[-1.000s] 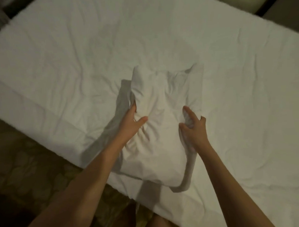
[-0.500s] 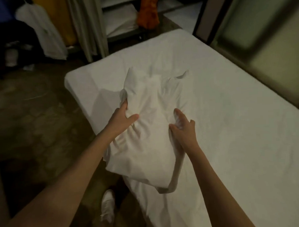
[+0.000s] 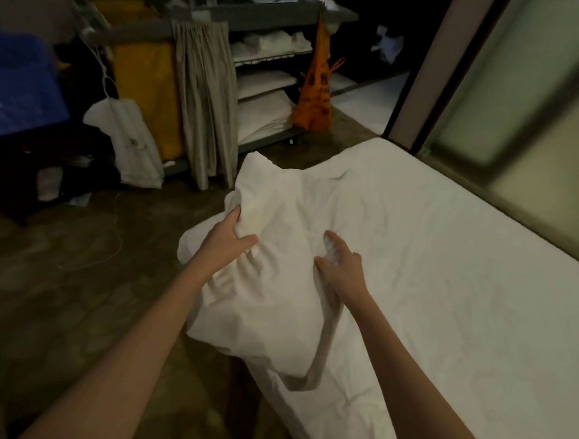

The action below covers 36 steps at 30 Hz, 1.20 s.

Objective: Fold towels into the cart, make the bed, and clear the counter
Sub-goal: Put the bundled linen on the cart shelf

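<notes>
Lifted and swung since a second ago: pillow now at the bed corner, overhanging the floor. Left hand clamped on its 9 o'clock edge, right hand pinching at 3. Long axis toward 12, pointing at the cart.

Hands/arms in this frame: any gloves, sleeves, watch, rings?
No gloves on either: left hand and right hand are bare. Both forearms are uncovered right to the frame edge, no sleeve in view. No watch, band or rings visible, though the light is dim.
</notes>
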### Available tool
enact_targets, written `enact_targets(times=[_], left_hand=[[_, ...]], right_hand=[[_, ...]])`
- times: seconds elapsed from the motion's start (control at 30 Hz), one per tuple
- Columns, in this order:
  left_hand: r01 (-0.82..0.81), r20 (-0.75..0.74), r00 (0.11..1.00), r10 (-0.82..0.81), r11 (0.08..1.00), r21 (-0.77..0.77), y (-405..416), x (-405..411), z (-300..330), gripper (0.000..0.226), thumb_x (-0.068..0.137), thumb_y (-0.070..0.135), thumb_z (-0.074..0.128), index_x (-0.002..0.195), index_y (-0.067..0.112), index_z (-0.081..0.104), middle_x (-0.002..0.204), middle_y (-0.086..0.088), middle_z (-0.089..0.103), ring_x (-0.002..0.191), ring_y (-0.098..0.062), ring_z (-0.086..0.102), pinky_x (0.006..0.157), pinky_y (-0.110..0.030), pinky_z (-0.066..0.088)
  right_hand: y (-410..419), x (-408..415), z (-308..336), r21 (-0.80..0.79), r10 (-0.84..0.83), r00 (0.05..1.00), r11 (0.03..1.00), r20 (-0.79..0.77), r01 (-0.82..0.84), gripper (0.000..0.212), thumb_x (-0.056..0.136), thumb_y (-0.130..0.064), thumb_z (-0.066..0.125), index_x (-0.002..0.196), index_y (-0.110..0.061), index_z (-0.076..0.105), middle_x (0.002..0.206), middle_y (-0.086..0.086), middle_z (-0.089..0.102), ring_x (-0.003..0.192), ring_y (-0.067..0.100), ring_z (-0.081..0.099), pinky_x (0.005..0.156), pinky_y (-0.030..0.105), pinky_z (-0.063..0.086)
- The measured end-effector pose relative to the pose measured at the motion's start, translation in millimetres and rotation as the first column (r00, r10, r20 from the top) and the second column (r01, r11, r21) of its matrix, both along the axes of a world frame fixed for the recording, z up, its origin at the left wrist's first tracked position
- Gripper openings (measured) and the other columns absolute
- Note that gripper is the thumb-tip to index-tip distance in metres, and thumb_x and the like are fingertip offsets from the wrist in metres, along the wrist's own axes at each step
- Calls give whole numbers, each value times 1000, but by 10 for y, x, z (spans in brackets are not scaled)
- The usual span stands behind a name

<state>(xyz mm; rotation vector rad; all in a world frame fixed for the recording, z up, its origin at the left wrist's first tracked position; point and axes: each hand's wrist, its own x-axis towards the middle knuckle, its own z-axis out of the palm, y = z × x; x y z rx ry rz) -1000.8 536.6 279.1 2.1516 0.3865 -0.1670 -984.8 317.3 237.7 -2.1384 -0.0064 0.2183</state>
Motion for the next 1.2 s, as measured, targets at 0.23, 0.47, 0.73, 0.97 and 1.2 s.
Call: enact_targets(times=[0.23,0.47,0.73,0.97,1.2], left_hand=[[93,-18,995,-95,993,-74,627,1274,71,76,92,30,60,151,26,13,155,-6,23,140,-28,27,110,-42,28],[179,-5,984,-179,983,-37,1004,2730,206,77,91,28,60,151,23,12,154,-8,25,139,-28,28,110,-40,28],[328,-35,944,-328,945,-12,1501,4204,13,77,91,38,59,151,25,12,154,-7,23,139,-30,28,110,-43,30],[495,-117,860,-497,868,-53,2335,5487,-338,75,92,36,57,151,25,10,155,-7,21,140,-30,27,110,-41,30],[495,-149,852,-503,864,-89,3076,6544,-418,77,90,34,61,151,25,15,153,-8,24,138,-29,31,109,-41,32]], right_hand=[[599,1107,112,46,-125,991,991,-55,128,56,87,-17,61,138,-30,44,116,-3,52,126,27,43,109,40,36],[990,2390,188,68,-227,970,970,-89,233,56,89,-24,60,140,-36,39,131,10,39,124,28,43,107,34,33],[1511,3558,85,33,-385,918,920,-97,390,55,90,-27,60,140,-37,39,135,14,36,124,32,44,106,35,34],[2431,4538,-287,12,-541,831,837,-129,547,56,85,-19,65,137,-32,46,137,15,47,124,30,46,103,31,34],[3156,5477,-324,-9,-532,832,843,-158,538,56,84,-18,68,136,-28,48,137,16,48,124,31,47,97,25,34]])
